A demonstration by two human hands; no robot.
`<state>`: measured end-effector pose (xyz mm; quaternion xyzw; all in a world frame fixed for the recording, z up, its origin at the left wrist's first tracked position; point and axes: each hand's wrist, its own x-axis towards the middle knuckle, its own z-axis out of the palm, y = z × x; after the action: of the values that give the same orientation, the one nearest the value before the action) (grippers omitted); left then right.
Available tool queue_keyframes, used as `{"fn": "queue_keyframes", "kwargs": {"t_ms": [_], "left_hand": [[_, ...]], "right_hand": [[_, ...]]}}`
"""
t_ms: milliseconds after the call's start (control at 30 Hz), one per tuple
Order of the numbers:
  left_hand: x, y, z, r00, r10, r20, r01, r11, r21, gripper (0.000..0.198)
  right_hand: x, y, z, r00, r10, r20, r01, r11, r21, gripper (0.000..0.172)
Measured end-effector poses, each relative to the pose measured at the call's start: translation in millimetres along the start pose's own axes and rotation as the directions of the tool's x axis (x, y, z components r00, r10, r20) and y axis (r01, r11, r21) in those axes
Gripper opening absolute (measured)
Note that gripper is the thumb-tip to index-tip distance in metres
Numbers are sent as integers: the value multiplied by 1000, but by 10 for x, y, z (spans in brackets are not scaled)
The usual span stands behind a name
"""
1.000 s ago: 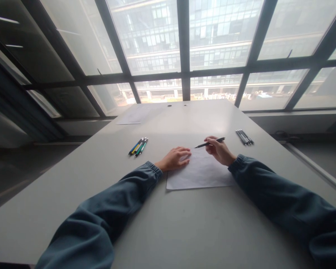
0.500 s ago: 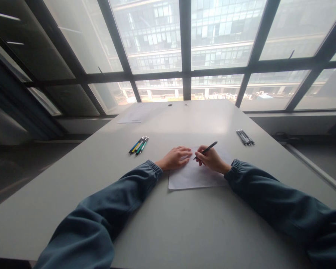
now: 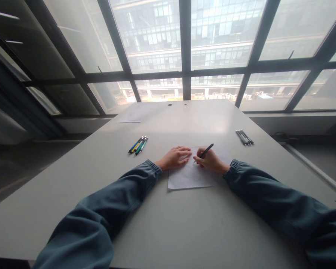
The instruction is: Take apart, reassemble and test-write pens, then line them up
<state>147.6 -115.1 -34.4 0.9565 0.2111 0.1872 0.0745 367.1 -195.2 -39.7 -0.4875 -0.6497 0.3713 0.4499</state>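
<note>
On a white table (image 3: pixel 168 224), the right hand (image 3: pixel 212 161) pinches a black pen (image 3: pixel 207 150); the left hand (image 3: pixel 174 158) rests on paper (image 3: pixel 189 179), fingers loose.

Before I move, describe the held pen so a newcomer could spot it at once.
On the white table before the windows, find the nearer paper sheet. Over it, the right hand grips a dark pen, its back end slanting up and rightward. Unlike the colourful pens and the grey pens lying on the table, it alone is held.
</note>
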Motion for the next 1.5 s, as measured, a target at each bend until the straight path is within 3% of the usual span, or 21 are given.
{"fn": "queue_keyframes", "kwargs": {"t_ms": [333,500,600,733,900,1067,1267,1500], "left_hand": [[-1,3,-8,1000,-6,-2,6,1000,-6,35],[-4,7,-14,1000,1,-1,-1,1000,-10,34],[-5,20,-31,1000,-2,-1,2,1000,-16,34],[-10,21,-42,1000,-5,3,5,1000,-19,34],[-13,8,-31,1000,-10,5,10,1000,-18,35],[-2,75,-74,996,1,-85,-4,999,-33,46],[10,122,-122,987,115,-115,-127,986,-112,61],[14,129,-132,976,206,-75,-214,968,-132,44]], "right_hand": [[26,7,9,998,-38,-55,33,996,-88,23],[50,33,3,995,-22,-97,23,1000,15,30],[49,16,-10,983,-85,-160,101,991,89,34],[-3,-36,-37,979,-159,-130,173,979,108,39],[6,28,-55,966,-221,-135,223,975,1,25],[91,136,-28,969,-150,-196,150,989,-14,56],[76,84,-22,979,-118,-166,118,993,-9,59],[89,89,-25,966,-166,-200,159,986,-50,53]]}}
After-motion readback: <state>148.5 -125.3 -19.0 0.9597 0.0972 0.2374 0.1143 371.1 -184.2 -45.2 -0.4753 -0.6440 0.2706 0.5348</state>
